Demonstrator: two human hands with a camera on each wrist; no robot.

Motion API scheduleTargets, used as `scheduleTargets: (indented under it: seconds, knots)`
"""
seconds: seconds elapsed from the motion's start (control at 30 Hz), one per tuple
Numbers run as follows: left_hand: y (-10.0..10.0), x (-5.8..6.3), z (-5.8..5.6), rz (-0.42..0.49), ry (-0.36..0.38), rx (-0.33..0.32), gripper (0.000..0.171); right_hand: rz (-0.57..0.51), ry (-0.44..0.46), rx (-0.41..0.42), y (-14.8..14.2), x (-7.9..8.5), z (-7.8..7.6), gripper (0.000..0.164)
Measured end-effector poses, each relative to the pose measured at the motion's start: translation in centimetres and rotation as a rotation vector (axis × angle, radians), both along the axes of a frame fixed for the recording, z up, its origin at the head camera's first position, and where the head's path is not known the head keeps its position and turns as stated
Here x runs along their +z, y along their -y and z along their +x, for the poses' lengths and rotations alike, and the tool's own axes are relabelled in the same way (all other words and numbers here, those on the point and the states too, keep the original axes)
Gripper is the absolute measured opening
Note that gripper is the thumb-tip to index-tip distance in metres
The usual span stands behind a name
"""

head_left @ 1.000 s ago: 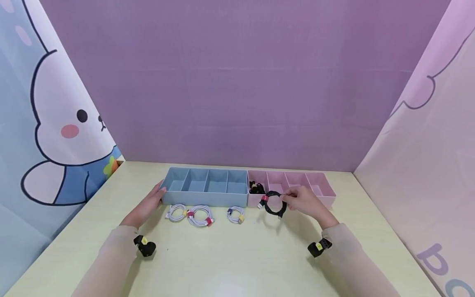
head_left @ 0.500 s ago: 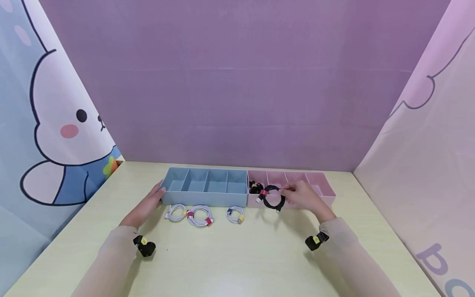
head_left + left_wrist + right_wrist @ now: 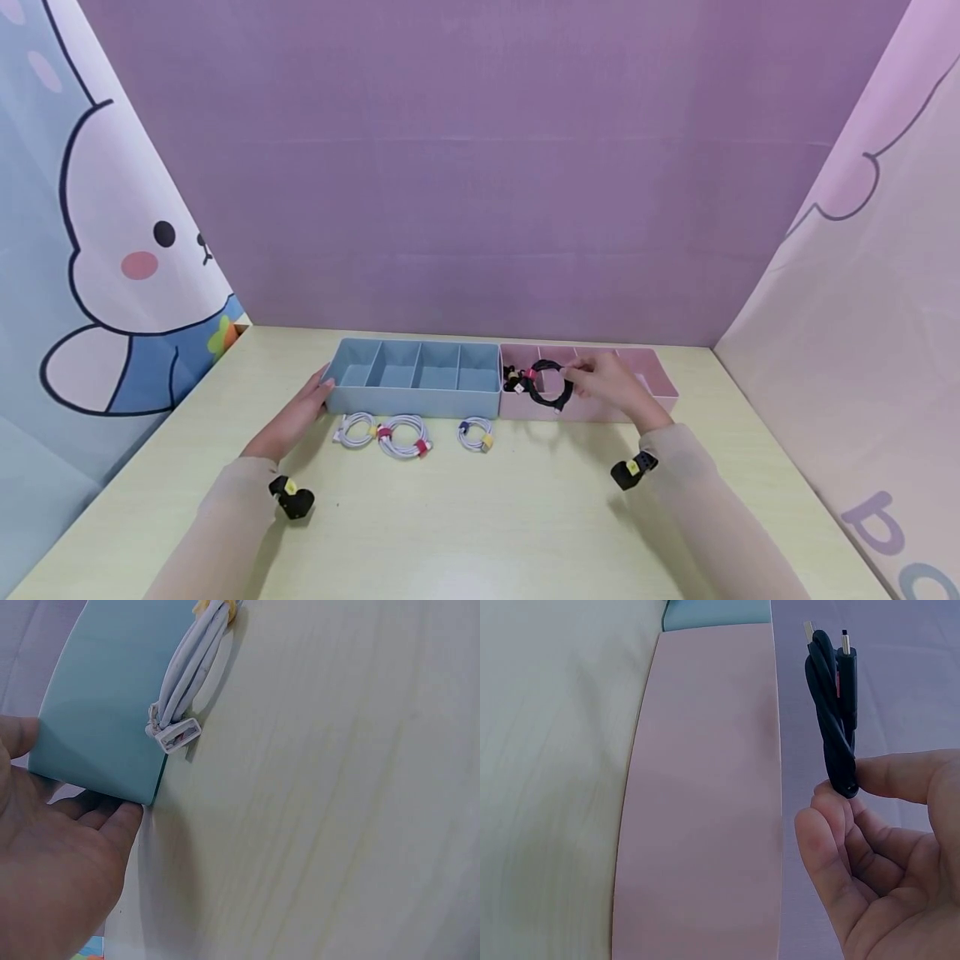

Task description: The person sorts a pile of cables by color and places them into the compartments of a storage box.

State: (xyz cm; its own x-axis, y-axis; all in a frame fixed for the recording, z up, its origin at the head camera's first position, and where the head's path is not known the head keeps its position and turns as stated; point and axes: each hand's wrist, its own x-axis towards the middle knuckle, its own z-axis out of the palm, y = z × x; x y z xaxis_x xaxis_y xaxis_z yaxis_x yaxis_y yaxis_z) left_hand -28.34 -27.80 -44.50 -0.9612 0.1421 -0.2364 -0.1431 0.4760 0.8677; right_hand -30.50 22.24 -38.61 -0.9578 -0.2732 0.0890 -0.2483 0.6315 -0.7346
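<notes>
My right hand (image 3: 606, 382) pinches a coiled black USB cable (image 3: 551, 406) with a red tie between thumb and fingers. In the head view the coil overlaps the front of the pink divided box (image 3: 645, 407), beside its left compartment. In the right wrist view the black cable (image 3: 829, 712) hangs upright from the fingertips, above rim level. My left hand (image 3: 300, 408) holds the left end of the blue divided box (image 3: 412, 402), thumb at the rim and fingers against the end wall (image 3: 97, 750).
Black cables (image 3: 513, 379) lie in the pink box's left compartment. Along the blue box's front are three coiled white cables: one with a yellow tie (image 3: 352, 442), one with red ties (image 3: 405, 454), one with blue and yellow ties (image 3: 463, 437). A purple backdrop (image 3: 480, 167) stands behind the table (image 3: 420, 533).
My right hand has lifted the black cable up and slightly left, from in front of the pink box towards its left compartments. The left hand has stayed at the blue box.
</notes>
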Motion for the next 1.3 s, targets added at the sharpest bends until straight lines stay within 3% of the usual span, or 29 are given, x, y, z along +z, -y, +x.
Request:
scheduleTargets:
  seconds: [0.43, 0.93, 1.3]
  knots:
    - [0.0, 0.1, 0.1, 0.019, -0.017, -0.012, 0.067, -0.043, 0.087, 0.009, 0.3, 0.7, -0.8, 0.032]
    - [-0.1, -0.1, -0.2, 0.019, -0.020, -0.010, 0.069, 0.005, 0.023, 0.002, 0.2, 0.7, -1.3, 0.033]
    - [0.0, 0.1, 0.1, 0.016, 0.019, 0.000, 0.068, 0.022, 0.006, -0.024, 0.4, 0.8, -1.5, 0.030]
